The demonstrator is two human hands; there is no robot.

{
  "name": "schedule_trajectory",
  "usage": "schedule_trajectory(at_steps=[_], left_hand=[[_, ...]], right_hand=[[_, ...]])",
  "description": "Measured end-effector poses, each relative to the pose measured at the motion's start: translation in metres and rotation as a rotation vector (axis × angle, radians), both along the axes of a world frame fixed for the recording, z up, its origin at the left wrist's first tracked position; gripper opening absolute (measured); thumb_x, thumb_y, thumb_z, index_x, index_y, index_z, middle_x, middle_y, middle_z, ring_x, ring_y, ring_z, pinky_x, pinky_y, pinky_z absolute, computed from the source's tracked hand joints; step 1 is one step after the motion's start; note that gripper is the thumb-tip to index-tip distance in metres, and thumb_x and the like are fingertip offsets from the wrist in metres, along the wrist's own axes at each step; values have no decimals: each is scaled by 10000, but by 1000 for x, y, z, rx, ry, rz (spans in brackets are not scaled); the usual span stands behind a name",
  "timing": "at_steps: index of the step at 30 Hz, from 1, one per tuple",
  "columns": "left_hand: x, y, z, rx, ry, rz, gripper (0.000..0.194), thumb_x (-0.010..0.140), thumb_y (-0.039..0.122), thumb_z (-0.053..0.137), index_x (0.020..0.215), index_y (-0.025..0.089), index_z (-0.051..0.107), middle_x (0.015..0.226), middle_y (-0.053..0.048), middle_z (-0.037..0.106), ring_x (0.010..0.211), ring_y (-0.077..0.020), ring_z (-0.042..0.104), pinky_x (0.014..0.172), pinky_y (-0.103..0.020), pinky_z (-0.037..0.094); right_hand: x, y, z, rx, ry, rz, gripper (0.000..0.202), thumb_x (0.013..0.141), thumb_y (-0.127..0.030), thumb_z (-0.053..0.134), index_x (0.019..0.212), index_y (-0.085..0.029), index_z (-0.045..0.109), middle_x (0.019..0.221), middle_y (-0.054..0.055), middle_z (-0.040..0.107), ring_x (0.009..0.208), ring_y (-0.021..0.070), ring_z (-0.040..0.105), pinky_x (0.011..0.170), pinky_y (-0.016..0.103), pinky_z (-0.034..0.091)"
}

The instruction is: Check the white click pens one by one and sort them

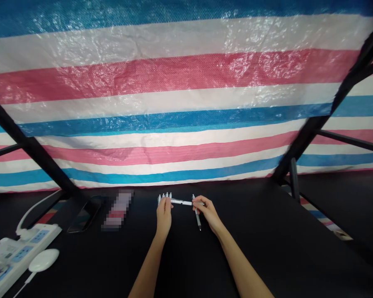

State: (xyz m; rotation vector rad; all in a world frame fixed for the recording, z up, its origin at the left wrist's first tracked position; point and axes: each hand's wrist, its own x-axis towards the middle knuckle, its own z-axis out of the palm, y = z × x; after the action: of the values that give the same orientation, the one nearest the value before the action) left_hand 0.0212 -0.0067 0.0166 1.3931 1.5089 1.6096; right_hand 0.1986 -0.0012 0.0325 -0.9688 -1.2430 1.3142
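A white pen (186,203) is stretched sideways between my two hands, just above the black table. My left hand (164,210) pinches its left end, and my right hand (207,210) pinches the right end with thumb and fingers. Behind my left hand, several pens (167,194) stand out in a row with only their upper ends showing; the rest is hidden by the hand. Another pen (198,220), white with a grey grip, lies slanted on the table, partly under my right hand, its tip toward me.
A phone (84,216) lies on the black table (186,260) at the left, beside a pixelated strip (118,210). Nearer me are a white power strip (21,252) with plugs and a round white charger (44,260). Black frame bars (301,145) and a striped sheet (180,153) stand behind.
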Motion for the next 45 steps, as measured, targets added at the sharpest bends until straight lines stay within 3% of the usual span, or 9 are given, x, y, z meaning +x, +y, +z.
schedule_trajectory(at_steps=[4, 9, 12, 17, 25, 31, 34, 38, 45], left_hand=[[-1, -1, 8, 54, 53, -27, 405, 855, 509, 397, 632, 194, 521, 614, 5, 479, 606, -143, 494, 614, -271, 399], [-2, -3, 14, 111, 73, -12, 407, 848, 518, 404, 626, 201, 528, 645, -8, 491, 641, -155, 496, 629, -276, 407], [-3, -2, 13, 92, 47, 26, 424, 835, 540, 406, 605, 200, 513, 651, -6, 480, 609, -147, 484, 602, -271, 405], [-5, 1, 6, 55, 31, 45, 445, 828, 551, 411, 570, 198, 495, 598, 5, 468, 581, -142, 480, 588, -266, 395], [-1, 0, 4, 59, 28, 9, 449, 836, 554, 393, 582, 199, 496, 587, 7, 482, 599, -146, 495, 619, -276, 391], [-3, 0, 4, 26, -17, 64, 473, 801, 600, 418, 564, 198, 497, 561, 10, 488, 559, -138, 480, 597, -274, 387], [-3, -1, 5, 34, -12, 52, 476, 803, 604, 410, 571, 199, 498, 556, 11, 488, 557, -140, 479, 595, -277, 388], [0, -1, 5, 52, 14, 14, 449, 840, 556, 396, 578, 203, 489, 569, 8, 481, 573, -141, 483, 598, -274, 383], [0, 1, -1, 52, 32, 2, 435, 859, 528, 382, 585, 206, 483, 587, 0, 474, 589, -151, 484, 606, -285, 373]], right_hand=[[-2, 0, -2, -30, 12, 28, 311, 720, -441, 640, 852, -159, 631, 522, -25, 571, 395, 71, 380, 436, 213, 281], [-1, -1, -2, -75, -36, 78, 447, 770, -560, 547, 954, -153, 573, 361, -82, 434, 294, 66, 259, 355, 200, 153], [1, -2, -1, -42, 8, 134, 414, 773, -527, 571, 1013, -200, 488, 435, -87, 495, 331, 76, 343, 383, 193, 222], [5, 0, -2, 1, -17, 184, 343, 733, -480, 639, 874, -202, 496, 573, -38, 602, 389, 93, 448, 428, 223, 316], [5, 5, -11, 11, -139, 126, 462, 806, -592, 478, 614, -172, 499, 412, -22, 523, 349, 84, 430, 412, 211, 321], [3, 3, -12, 38, -136, 202, 369, 765, -538, 581, 892, -201, 505, 569, -48, 580, 385, 85, 460, 404, 198, 316], [4, 2, -10, 65, -122, 200, 350, 762, -529, 595, 791, -197, 489, 552, -45, 565, 400, 85, 459, 421, 204, 328], [4, 2, -9, 50, -209, 165, 473, 833, -600, 423, 631, -178, 495, 390, -51, 448, 341, 79, 388, 408, 211, 301], [3, 1, -6, 52, -96, 116, 365, 721, -530, 636, 824, -202, 513, 555, -65, 511, 388, 72, 393, 409, 203, 293]])
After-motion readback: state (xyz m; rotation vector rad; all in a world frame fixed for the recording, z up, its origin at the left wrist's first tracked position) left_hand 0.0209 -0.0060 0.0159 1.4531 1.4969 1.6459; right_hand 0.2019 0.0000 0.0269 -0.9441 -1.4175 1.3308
